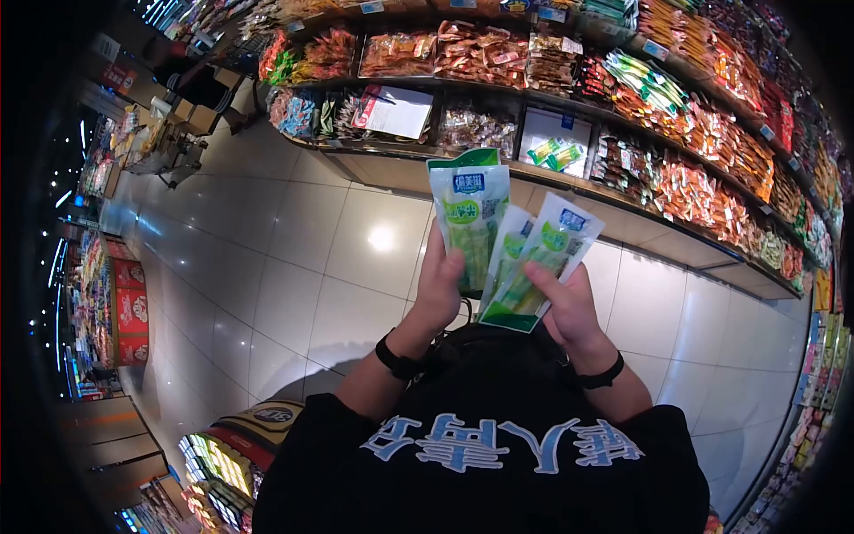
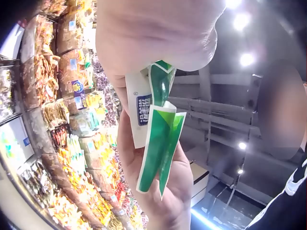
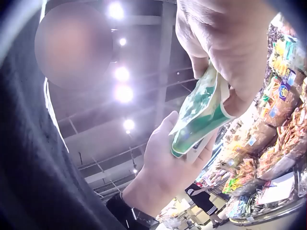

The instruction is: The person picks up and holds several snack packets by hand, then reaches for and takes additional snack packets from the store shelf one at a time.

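In the head view, my left hand [image 1: 439, 278] grips an upright green-and-white snack packet [image 1: 471, 218], thumb across its front. A green edge shows behind its top. My right hand [image 1: 571, 307] pinches two similar packets, fanned out and tilted: a front packet [image 1: 553, 245] under the thumb and a rear packet [image 1: 511, 245] partly hidden by it. Both hands are close together in front of the torso, and the packets overlap there. Seen from the right wrist, the green packet backs [image 3: 201, 122] lie between both hands. The left wrist view shows their folded green ends [image 2: 158, 148].
A long snack shelf [image 1: 569, 191] curves across the front and right, its bins full of small packets. Two green packets [image 1: 556, 153] lie in a white-lined bin. A red display stand [image 1: 132, 307] is at the left, and another person [image 1: 200, 84] is at the far left.
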Available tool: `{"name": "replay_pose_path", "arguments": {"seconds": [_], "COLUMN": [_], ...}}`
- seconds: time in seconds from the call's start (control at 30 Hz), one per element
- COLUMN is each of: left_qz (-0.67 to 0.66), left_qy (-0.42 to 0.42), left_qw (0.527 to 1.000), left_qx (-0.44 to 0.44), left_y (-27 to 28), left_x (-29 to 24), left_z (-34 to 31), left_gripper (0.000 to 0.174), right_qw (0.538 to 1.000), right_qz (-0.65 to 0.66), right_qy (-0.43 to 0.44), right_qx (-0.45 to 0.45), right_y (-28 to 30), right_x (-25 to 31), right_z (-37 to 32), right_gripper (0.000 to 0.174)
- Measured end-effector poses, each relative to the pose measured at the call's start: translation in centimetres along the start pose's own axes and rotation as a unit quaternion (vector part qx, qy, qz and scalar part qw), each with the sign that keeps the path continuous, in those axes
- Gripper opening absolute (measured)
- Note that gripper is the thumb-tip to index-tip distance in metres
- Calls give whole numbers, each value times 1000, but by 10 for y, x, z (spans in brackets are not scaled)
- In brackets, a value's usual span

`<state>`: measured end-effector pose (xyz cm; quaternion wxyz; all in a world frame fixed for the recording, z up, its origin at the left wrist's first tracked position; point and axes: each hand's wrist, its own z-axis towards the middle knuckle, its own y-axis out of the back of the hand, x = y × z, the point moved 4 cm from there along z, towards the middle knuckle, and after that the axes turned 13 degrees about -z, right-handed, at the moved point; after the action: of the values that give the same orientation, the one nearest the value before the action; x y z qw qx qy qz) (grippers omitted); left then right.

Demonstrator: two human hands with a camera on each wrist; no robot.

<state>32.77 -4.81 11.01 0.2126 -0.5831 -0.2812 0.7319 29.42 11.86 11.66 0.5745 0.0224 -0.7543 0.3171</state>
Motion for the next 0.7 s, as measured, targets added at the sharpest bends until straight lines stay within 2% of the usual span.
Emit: {"name": "replay_pose_path", "arguments": {"seconds": [0.07, 0.2, 0.3, 0.5, 0.6, 0.7], "left_qz": [-67, -1, 31, 120, 140, 25], "left_qy": [33, 59, 52, 20, 29, 70], "left_qw": [997, 998, 998, 992, 990, 996], "left_qx": [-34, -36, -30, -9, -5, -41], "left_y": [1, -4, -16, -30, -47, -58], "left_x": [0, -1, 1, 10, 16, 40], "left_z": [-4, -9, -13, -17, -20, -21], "left_gripper": [67, 65, 66, 72, 67, 62], "right_qw": [999, 996, 994, 997, 995, 989], "right_qz": [28, 84, 104, 81, 76, 90], "right_qy": [5, 32, 29, 18, 26, 54], "right_qx": [-32, -26, 12, -4, -51, -109], "right_y": [8, 15, 15, 22, 37, 62], "right_x": [-6, 0, 0, 3, 9, 28], "right_z": [-5, -13, -23, -30, -38, -56], "right_gripper": [35, 37, 37, 37, 37, 36]}}
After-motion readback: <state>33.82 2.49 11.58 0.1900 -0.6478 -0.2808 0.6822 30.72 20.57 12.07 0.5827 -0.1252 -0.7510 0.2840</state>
